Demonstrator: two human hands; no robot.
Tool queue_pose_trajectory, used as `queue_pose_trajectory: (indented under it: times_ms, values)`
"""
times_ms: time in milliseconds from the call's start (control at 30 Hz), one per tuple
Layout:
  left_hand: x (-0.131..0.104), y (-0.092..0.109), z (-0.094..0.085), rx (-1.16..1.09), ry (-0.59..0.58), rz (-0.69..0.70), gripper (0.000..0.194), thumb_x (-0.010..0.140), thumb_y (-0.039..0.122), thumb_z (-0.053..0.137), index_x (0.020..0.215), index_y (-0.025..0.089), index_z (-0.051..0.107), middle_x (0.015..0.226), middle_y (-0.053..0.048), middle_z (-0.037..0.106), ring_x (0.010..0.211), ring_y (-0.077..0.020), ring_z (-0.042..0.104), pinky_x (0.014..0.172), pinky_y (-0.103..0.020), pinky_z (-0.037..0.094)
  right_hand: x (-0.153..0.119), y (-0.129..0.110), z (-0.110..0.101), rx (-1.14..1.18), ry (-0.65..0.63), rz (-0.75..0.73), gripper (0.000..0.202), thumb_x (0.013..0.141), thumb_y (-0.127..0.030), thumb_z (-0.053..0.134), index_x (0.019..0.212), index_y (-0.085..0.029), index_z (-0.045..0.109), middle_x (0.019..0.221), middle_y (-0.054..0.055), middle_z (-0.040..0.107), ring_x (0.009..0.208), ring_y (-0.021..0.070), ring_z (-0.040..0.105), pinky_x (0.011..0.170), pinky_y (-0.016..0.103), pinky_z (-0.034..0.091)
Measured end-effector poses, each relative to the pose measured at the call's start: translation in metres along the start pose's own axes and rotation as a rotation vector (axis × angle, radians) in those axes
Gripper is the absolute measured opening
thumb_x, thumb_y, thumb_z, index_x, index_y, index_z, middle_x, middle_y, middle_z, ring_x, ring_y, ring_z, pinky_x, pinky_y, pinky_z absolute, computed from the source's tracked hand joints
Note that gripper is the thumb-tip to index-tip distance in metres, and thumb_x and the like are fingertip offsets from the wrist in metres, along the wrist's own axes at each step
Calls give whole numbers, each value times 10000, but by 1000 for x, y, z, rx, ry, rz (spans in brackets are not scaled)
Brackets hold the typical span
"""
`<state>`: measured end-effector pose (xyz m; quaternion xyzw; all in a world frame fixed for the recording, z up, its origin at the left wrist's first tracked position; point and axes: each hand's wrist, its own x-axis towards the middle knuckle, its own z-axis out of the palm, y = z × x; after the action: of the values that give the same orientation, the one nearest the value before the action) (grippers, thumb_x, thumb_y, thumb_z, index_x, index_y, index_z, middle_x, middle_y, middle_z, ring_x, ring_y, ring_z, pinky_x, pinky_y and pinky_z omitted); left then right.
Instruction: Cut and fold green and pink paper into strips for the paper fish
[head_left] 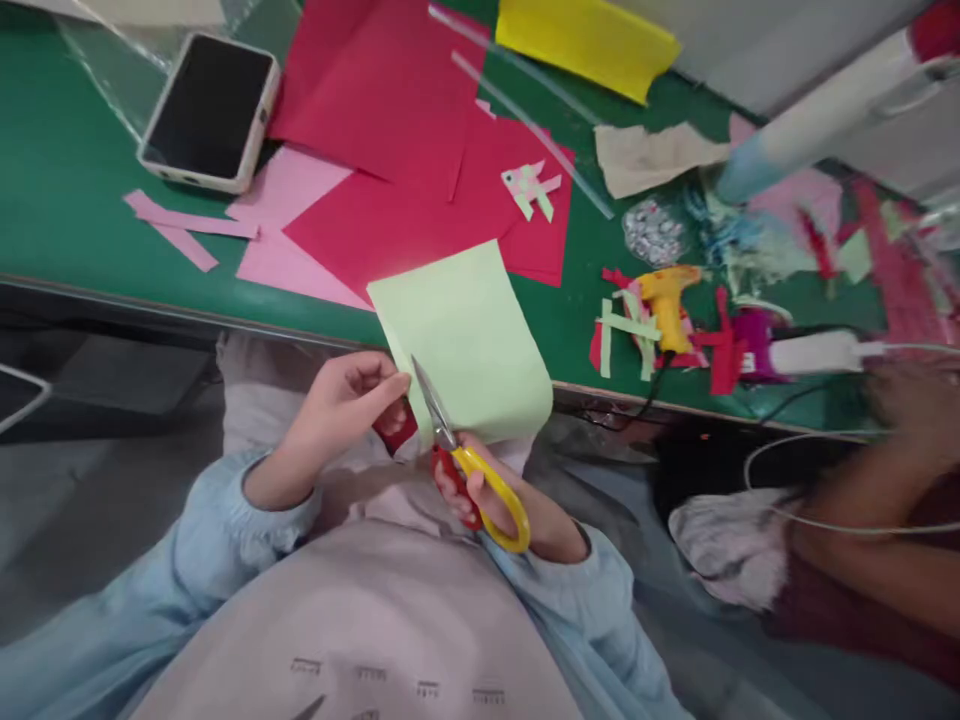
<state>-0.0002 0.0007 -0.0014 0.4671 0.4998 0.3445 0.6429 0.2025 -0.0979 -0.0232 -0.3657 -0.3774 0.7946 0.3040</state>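
My left hand (356, 400) pinches the left edge of a pale green sheet of paper (480, 330), which hangs partly over the table's front edge. A bit of red paper (397, 432) shows just under those fingers. In my right hand (469, 485) is a pair of scissors (442, 420) with one yellow and one red handle. The blades point up and to the left, lying along the sheet's left side, close to my left fingertips. Part of the right hand is hidden behind the handles and the paper.
Red sheets (405, 130), pink strips (191, 222), a boxy device with a dark screen (210, 105) and a small paper fish (531, 190) lie on the green table (60, 170). A yellow glue gun (670, 300) rests among scraps. A co-worker's arm (885, 480) is at right.
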Motion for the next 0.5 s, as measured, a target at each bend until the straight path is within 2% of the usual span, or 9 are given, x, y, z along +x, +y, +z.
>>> queue_pose_trajectory:
  times_ms: [267, 500]
  values:
    - [-1, -1, 0, -14, -9, -25, 241, 819, 278, 655, 613, 180, 578, 483, 25, 619, 406, -97, 570, 433, -191, 482, 0, 4, -4, 71, -3, 79, 564, 801, -731, 594, 1081, -267, 435, 879, -30, 424, 543, 29, 314, 448, 181, 320]
    - [-1, 1, 1, -8, 3, -41, 235, 795, 286, 672, 614, 177, 569, 475, 22, 613, 396, -105, 570, 418, -194, 479, 0, 8, -6, 82, 13, 104, 608, 783, -730, 622, 1145, -272, 455, 895, -22, 449, 533, 22, 311, 432, 179, 306]
